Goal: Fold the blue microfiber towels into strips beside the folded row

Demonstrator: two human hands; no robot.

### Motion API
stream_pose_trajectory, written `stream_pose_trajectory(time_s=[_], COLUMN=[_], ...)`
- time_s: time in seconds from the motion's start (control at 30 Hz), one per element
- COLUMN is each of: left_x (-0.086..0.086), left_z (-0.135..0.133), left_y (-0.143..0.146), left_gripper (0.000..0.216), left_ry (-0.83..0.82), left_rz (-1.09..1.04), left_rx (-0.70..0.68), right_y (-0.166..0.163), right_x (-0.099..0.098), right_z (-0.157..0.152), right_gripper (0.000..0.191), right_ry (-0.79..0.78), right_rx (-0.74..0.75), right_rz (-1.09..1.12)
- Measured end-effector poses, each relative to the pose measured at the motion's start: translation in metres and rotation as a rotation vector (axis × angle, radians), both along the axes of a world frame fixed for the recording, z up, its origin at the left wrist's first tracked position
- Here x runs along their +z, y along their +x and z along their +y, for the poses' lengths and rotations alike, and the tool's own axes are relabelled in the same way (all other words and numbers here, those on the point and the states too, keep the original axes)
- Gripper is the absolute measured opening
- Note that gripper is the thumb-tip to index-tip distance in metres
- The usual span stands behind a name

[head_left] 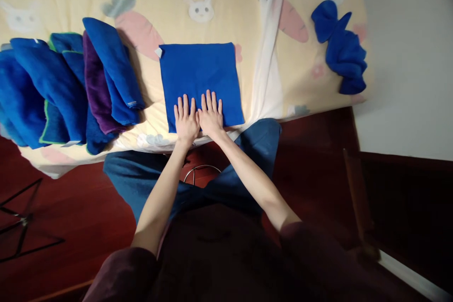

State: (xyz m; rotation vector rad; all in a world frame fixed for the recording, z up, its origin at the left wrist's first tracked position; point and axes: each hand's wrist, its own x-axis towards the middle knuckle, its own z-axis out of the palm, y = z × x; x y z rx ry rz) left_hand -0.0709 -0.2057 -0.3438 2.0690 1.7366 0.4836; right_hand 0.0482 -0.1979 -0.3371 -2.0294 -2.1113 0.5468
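Note:
A square blue cloth (200, 71) lies spread flat on the bed in front of me, with a small white tag at its far left corner. My left hand (186, 118) rests palm down on its near edge, fingers stretched forward. Right beside it, my right hand (211, 113) also lies flat on the cloth, its fingers slightly apart. The thumbs are close together, and neither hand grips anything.
Several folded cloths (49, 89), mostly blue, overlap at the left, with a purple cloth (99, 85) among them. Crumpled blue cloths (343, 54) lie at the far right. The patterned bedsheet (226, 19) has a white fold right of the square. A black metal stand (23, 222) is on the floor.

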Motion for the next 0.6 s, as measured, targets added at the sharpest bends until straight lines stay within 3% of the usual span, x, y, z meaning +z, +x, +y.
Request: stream_pose_trajectory(time_s=[0.2,0.6], left_x=[0.000,-0.003], left_z=[-0.031,-0.069], left_y=[-0.033,-0.080], left_gripper=[0.066,0.072], left_ry=[0.041,0.057], left_rz=[0.029,0.083], left_rx=[-0.069,-0.018], right_y=[0.031,0.083], right_x=[0.002,-0.001], right_z=[-0.029,-0.055], right_gripper=[0.069,0.072], right_ry=[0.049,0.077], right_rx=[0.105,0.001], right_rz=[-0.054,-0.089])
